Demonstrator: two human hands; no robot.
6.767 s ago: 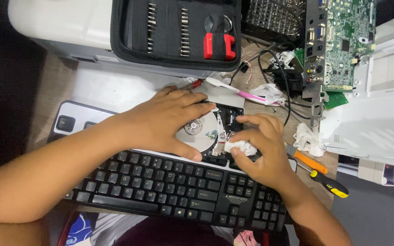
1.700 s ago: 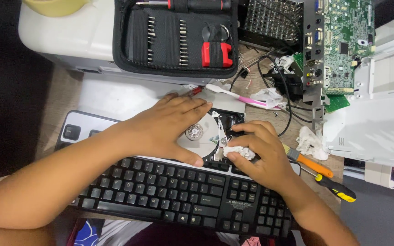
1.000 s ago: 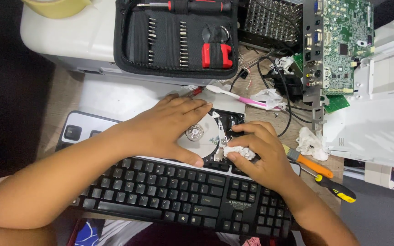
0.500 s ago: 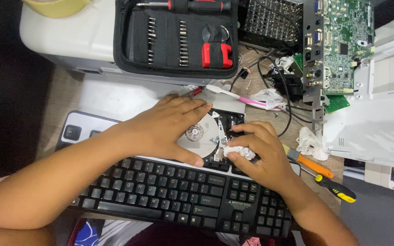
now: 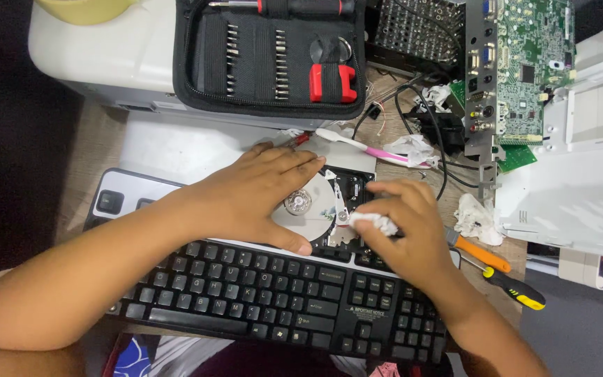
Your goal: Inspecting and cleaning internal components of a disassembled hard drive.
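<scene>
Hard drive (image 5: 329, 206) cleaning: our left hand (image 5: 259, 199) lies spread, bracing it; our right hand (image 5: 403, 227) pinches a tissue (image 5: 375, 222), seemingly wiping at three o'clock; gentle strokes next.

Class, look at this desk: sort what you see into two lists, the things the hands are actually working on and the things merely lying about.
In hand:
left hand pressing on the opened hard drive with the shiny silver platter
right hand pinching a crumpled white tissue wad against that drive

Lying about:
black keyboard
black zip case of screwdriver bits
pink-and-white toothbrush
green circuit board
orange-handled screwdriver
</scene>
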